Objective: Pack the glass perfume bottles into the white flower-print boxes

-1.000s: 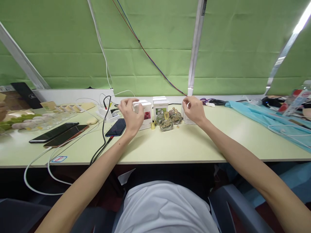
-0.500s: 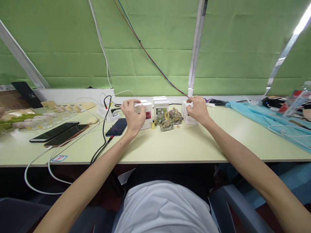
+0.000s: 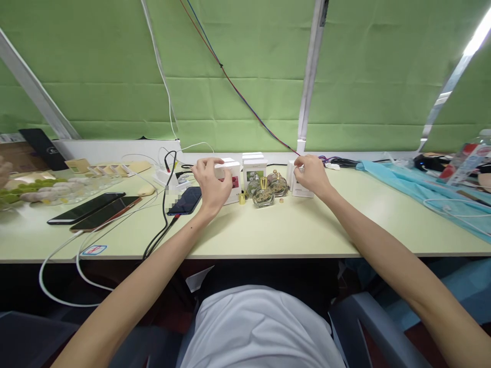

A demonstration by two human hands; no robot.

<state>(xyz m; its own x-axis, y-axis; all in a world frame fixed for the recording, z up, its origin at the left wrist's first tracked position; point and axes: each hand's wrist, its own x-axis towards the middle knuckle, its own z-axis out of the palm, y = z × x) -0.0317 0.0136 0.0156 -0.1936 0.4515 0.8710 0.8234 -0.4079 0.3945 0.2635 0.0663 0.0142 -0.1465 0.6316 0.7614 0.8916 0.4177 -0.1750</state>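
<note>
My left hand (image 3: pixel 212 185) is curled around the left side of a white box (image 3: pixel 235 190) with a red picture on its front. My right hand (image 3: pixel 313 176) has its fingers on the top and side of another white box (image 3: pixel 302 190), whose upper part it covers. Between them stand a white box with a green picture (image 3: pixel 254 166) and several clear glass perfume bottles. The front bottle (image 3: pixel 263 197) has a gold neck. A small gold cap (image 3: pixel 241 198) sits beside the left box, and a tiny tan piece (image 3: pixel 281 201) lies right of the front bottle.
Left of my hand lie a dark phone (image 3: pixel 185 200), black cables (image 3: pixel 161 232), a power strip (image 3: pixel 165 177) and two more phones (image 3: pixel 86 208). Blue sheeting (image 3: pixel 408 180) and a bottle (image 3: pixel 466 158) are at right. Another person's hand (image 3: pixel 4 171) shows at the left edge.
My left hand has shifted slightly right and my right hand a little lower, both still at their boxes. More of the other person's hand shows at the left edge.
</note>
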